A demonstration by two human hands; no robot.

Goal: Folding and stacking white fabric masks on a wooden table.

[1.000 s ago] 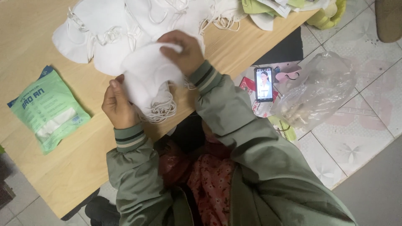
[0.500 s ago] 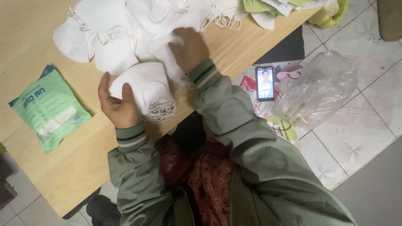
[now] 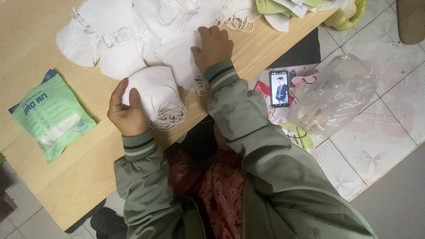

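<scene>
My left hand (image 3: pixel 126 113) grips a small stack of white cup-shaped face masks (image 3: pixel 157 95) with its elastic loops hanging at the table's near edge. My right hand (image 3: pixel 213 46) lies palm down, fingers apart, on another white mask (image 3: pixel 179 57) at the edge of a big loose pile of white masks (image 3: pixel 115 31) across the far part of the wooden table (image 3: pixel 40 186). Both arms wear green sleeves with striped cuffs.
A green and white sealed packet (image 3: pixel 51 115) lies on the table to the left. A phone with a lit screen (image 3: pixel 279 88) and a crumpled clear plastic bag (image 3: pixel 336 95) rest on the tiled floor to the right. Yellow-green items (image 3: pixel 349 15) sit at the table's far corner.
My right hand left the stack and moved up to the pile, landing on a loose mask. My left hand kept hold of the stack, which now rests lower on the table.
</scene>
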